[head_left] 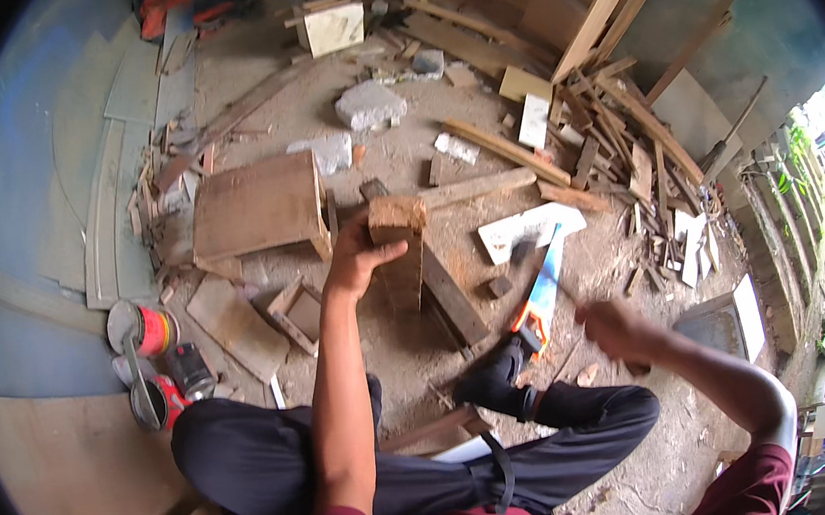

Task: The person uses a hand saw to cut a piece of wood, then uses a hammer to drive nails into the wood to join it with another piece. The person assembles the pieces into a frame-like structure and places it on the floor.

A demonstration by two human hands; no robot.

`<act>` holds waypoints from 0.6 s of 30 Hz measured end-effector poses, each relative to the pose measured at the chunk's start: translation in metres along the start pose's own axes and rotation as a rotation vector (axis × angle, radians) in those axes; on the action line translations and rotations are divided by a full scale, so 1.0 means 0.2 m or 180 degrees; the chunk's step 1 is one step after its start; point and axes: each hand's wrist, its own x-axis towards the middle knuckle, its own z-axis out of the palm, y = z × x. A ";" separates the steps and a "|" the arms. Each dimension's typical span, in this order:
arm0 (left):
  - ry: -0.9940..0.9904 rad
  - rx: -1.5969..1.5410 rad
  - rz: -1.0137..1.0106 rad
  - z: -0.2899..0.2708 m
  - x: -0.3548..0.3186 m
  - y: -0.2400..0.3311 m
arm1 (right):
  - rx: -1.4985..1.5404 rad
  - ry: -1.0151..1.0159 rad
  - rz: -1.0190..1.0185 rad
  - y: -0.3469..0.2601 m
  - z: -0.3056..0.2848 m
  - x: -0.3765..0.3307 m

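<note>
- The upright brown rectangular wooden block [400,251] is gripped near its top by the left hand [357,255], long axis vertical
- The right hand [616,327], blurred, is held well apart at its right; its grip cannot be told

- 2 round tins w/ red labels [151,330], [154,400] on the floor at left, beside the person's knee, lids off/tilted.
- dark small can [190,369] betw. them, upright, dark label.
- handsaw [540,294] at centre-right has a blue printed sleeve on its blade.
- no signs or screens.
</note>
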 end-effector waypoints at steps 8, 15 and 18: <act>-0.0151 -0.0325 0.0073 0.05 0.01 -0.12 | 0.3426 0.1096 -0.1547 -0.44 -0.27 -0.09; -0.0175 -0.0217 -0.0005 0.06 0.02 -0.14 | 0.1904 0.0734 -0.0552 -0.49 -0.27 -0.20; -0.0181 -0.0137 0.0005 0.03 0.00 -0.13 | 0.2628 0.1366 -0.1319 -0.55 -0.40 -0.33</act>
